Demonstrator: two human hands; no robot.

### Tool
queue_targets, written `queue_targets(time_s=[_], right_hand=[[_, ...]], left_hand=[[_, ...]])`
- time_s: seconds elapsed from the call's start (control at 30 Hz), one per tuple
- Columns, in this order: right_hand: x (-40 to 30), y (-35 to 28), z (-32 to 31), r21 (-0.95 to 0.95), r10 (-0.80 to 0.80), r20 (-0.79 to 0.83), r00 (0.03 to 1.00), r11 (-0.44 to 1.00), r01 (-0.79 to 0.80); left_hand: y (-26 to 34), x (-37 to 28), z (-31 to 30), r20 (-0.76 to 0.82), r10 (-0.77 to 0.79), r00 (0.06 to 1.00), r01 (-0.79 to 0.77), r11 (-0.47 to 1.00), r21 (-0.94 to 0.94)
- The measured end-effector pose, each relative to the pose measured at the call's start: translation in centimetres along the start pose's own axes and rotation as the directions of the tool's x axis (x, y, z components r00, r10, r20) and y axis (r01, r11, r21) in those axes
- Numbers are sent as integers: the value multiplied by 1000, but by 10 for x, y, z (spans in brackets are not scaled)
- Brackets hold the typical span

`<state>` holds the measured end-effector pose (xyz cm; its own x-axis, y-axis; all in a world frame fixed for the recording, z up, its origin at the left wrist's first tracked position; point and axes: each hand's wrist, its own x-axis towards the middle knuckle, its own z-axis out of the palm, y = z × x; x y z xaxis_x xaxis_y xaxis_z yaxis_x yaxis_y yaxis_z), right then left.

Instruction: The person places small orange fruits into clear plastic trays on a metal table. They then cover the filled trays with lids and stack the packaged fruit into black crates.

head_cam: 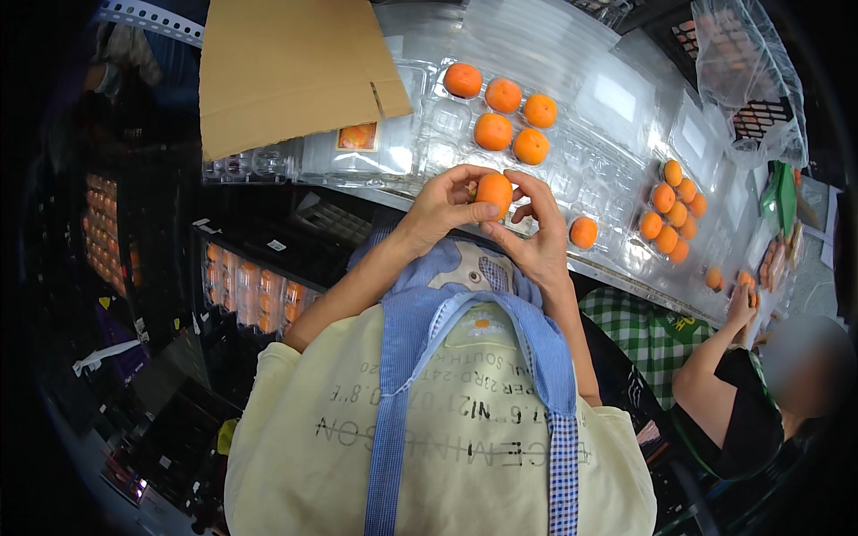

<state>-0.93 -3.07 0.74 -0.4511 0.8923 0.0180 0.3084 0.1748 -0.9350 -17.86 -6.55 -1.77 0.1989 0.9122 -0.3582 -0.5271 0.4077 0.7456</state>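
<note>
An orange persimmon (495, 194) is held between my two hands, just over the near edge of the bench. My left hand (446, 204) grips its left side, with the thumb across its lower part. The fingertips of my right hand (533, 224) touch its upper right side and reach below it. Beyond my hands lies a clear plastic tray (448, 117) with moulded cups, where several persimmons (503, 95) sit towards its far and right part. One more persimmon (584, 232) rests in a clear tray to the right of my right hand.
A cardboard sheet (301, 74) covers clear packs at the upper left. Another group of persimmons (677, 213) sits farther right, near a co-worker's hand (741, 305). A black crate with a plastic bag (747, 80) stands upper right; packed persimmons (251, 285) are in a black crate lower left.
</note>
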Motion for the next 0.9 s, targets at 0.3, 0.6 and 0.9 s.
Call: queue_targets(time_s=[0.3, 0.6, 0.9], right_hand=[[60, 0, 14, -262, -123, -51, 991, 959, 105], [122, 22, 49, -689, -331, 124, 936, 650, 321], [127, 28, 51, -709, -287, 207, 935, 614, 345]], left_hand=[[8, -5, -16, -394, 41, 918, -93, 989, -115], [6, -9, -43, -513, 90, 854, -175, 977, -121], [4, -6, -47, -475, 71, 877, -141, 984, -112]])
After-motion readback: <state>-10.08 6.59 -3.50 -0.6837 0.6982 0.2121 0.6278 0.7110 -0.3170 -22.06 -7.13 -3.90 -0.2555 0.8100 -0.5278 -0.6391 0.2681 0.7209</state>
